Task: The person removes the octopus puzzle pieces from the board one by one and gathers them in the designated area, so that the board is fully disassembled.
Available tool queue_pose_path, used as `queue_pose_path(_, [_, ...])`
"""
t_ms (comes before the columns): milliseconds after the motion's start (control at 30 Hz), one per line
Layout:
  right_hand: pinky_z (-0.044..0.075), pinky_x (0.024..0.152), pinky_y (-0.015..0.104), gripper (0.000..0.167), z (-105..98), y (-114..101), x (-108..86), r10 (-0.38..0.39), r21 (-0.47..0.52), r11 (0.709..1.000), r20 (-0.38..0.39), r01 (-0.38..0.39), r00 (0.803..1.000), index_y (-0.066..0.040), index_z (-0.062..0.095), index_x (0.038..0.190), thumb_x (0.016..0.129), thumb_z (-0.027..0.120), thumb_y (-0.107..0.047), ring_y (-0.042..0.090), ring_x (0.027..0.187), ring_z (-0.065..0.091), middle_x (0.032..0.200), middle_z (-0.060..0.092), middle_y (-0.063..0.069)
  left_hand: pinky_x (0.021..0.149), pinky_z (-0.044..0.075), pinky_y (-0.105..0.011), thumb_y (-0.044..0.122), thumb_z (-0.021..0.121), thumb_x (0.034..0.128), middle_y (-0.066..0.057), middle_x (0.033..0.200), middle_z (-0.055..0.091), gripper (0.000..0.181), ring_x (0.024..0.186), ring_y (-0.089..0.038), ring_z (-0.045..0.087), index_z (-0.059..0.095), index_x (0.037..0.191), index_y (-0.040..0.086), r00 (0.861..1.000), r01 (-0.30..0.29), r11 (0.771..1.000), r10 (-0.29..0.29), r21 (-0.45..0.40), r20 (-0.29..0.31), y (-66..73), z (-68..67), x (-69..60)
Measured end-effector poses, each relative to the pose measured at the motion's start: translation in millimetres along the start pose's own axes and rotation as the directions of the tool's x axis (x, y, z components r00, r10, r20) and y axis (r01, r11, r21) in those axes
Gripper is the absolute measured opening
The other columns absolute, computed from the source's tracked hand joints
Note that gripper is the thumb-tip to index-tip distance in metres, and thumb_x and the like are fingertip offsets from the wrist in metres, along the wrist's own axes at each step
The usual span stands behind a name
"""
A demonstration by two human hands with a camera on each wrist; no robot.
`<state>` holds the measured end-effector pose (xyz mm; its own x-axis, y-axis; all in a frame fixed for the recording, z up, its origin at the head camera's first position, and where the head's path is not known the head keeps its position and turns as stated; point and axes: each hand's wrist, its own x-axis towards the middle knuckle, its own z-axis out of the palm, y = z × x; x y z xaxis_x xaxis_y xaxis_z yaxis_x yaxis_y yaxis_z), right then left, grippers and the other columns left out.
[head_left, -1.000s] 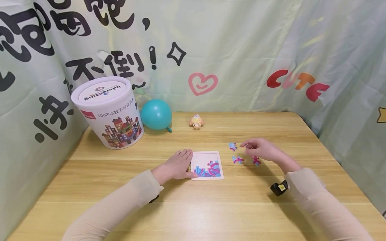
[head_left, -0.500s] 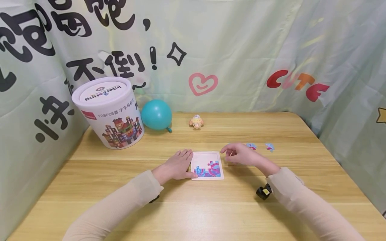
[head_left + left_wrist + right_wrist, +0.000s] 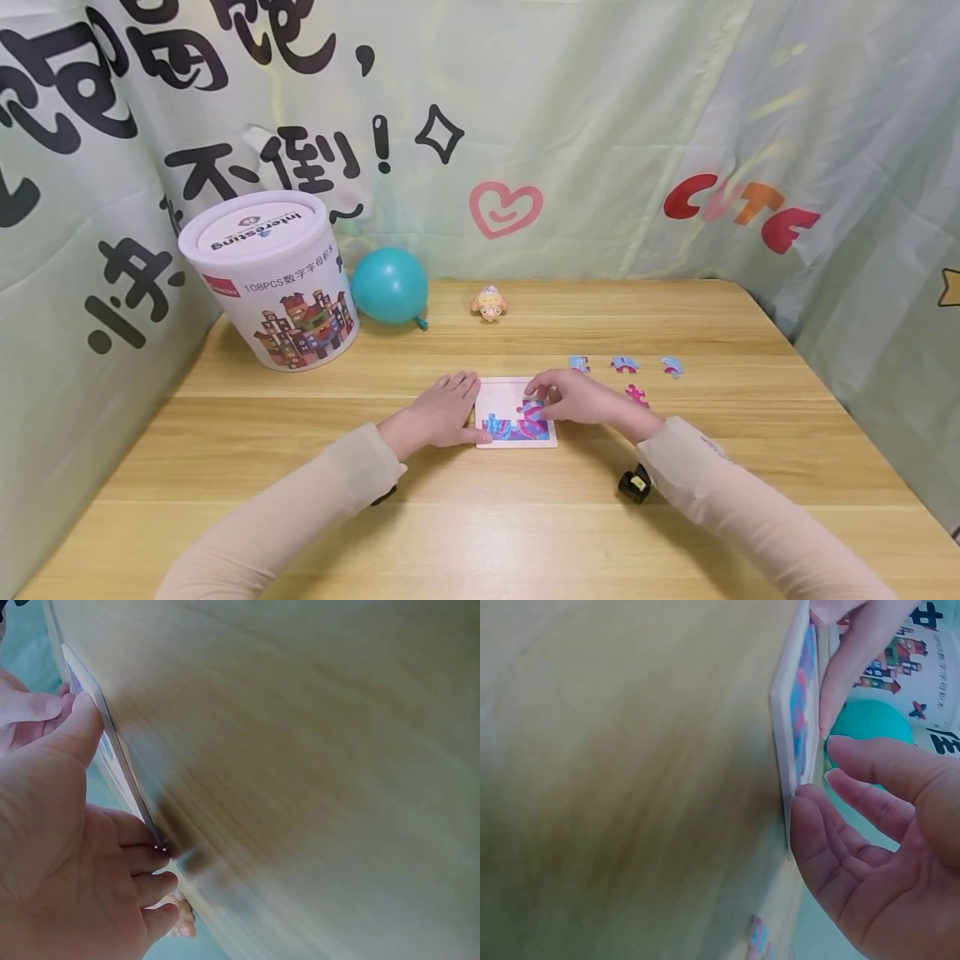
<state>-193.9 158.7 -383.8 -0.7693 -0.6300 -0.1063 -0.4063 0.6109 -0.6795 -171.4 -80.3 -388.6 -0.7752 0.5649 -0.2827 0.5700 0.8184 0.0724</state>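
Left fingers touch tray; right fingers over it (4 loose pieces).

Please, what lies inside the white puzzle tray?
The tray holds pink and blue pieces along its near side and partly up the right; bare white shows beyond. The right hand hides the far right corner.

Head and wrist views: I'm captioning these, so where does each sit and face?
Head: on the head, facing forward and down at the puzzle tray; left hand, right hand and sleeves show.
Left wrist: on that wrist, facing the tray's edge; both hands show.
Right wrist: likewise, facing tray and balloon; both hands show.
Wrist views share the tray.
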Motion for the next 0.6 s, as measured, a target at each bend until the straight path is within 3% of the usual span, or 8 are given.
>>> queue_pose_path(233, [0.042,0.061,0.028,0.026,5.1,-0.5,3.1,0.008,-0.103,0.995,0.024,-0.006,1.0,-0.005,0.061,0.105,0.08,0.068,0.0,0.013,0.068,0.047,0.088,0.055,0.002,0.11,0.01,-0.039,0.061,0.045,0.0862,-0.015,0.151,0.015,0.09,0.137,-0.027,0.012,0.021,0.144,-0.003,1.0,0.001,1.0,-0.001,0.0,0.005,0.1,0.2,-0.2])
queue_pose_path(600, [0.043,0.063,0.027,0.026,6.0,-1.1,1.8,-0.003,-0.124,0.992,0.01,0.004,1.0,-0.006,0.06,0.101,0.078,0.068,0.002,0.014,0.071,0.046,0.087,0.048,0.005,0.11,0.011,-0.039,0.062,0.046,0.0856,-0.015,0.15,0.016,0.09,0.137,-0.028,0.013,0.021,0.144,-0.003,1.0,0.0,1.0,0.0,0.011,0.006,0.6,0.0,0.0])
